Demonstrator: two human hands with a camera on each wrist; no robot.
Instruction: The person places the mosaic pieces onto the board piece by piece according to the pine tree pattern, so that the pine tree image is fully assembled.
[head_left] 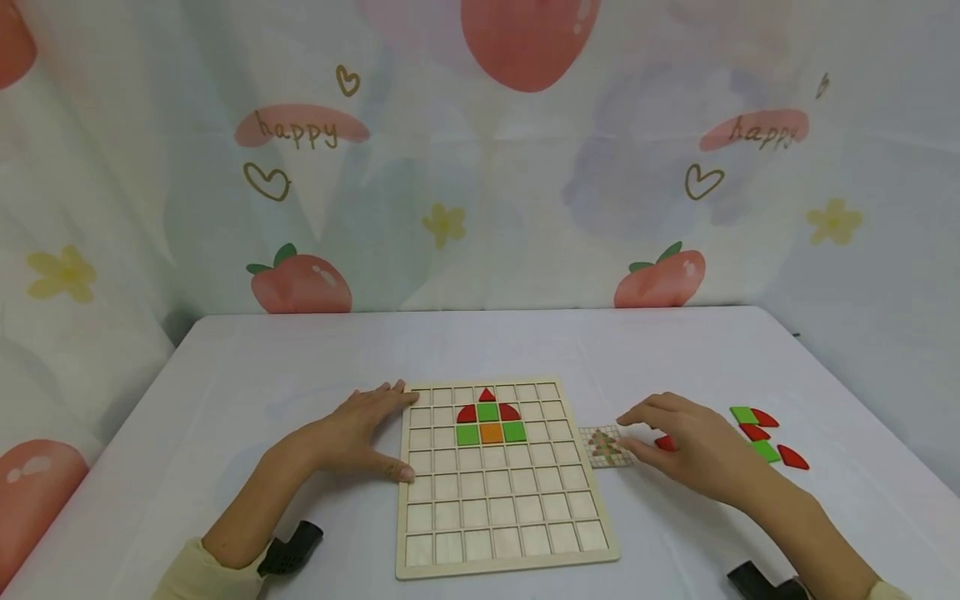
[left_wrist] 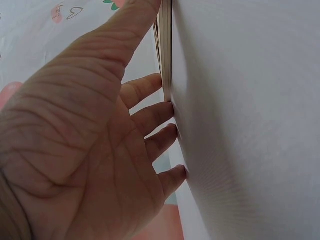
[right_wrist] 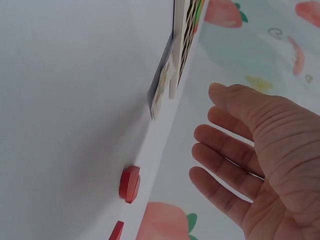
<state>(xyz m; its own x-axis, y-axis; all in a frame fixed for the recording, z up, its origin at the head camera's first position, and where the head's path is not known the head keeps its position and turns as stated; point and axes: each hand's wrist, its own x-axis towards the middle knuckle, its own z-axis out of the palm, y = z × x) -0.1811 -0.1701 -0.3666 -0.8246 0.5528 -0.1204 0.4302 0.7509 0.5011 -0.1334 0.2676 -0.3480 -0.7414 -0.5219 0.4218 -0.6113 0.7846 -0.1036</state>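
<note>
A wooden grid board (head_left: 506, 508) lies flat on the table, with red, green and orange pieces set in its upper squares. Among them, an orange square (head_left: 491, 432) sits between two green ones, and a red triangle (head_left: 487, 395) tops the group. My left hand (head_left: 352, 433) rests along the board's left edge, thumb and fingers spread and touching it. Over the small pattern card (head_left: 609, 450) right of the board hovers my right hand (head_left: 693, 446), its fingers loosely bent. In the right wrist view nothing is between those fingers (right_wrist: 220, 160).
Several loose red and green pieces (head_left: 765, 451) lie on the table to the right, beyond the right hand. A red piece (head_left: 664, 443) shows partly under that hand. A printed curtain (head_left: 487, 250) hangs behind the white table (head_left: 300, 350).
</note>
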